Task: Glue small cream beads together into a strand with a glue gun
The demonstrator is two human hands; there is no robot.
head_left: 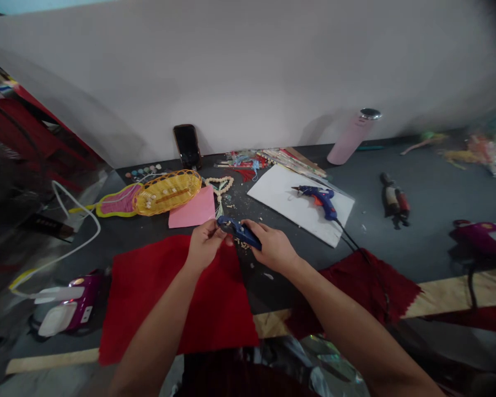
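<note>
My right hand (276,246) is wrapped around a dark blue hand tool (248,235) with long handles, which looks like a plier-type punch or cutter. Its rounded head points toward my left hand (206,245). The left fingers are pinched together beside that head; what they hold is too small to make out. Below the tool, small pale bits (243,244) are scattered on the dark table. A red felt sheet (149,292) lies under my left forearm. Just beyond my hands rests a loop of pale beads with a tassel (222,186).
A blue glue gun (320,199) rests on a white board (273,190), its cord running toward a dark red cloth (380,281). Left are a yellow wicker basket (169,193), pink sheet (194,208) and purple power strip (80,298). A phone (187,146) and pink bottle (351,140) stand behind.
</note>
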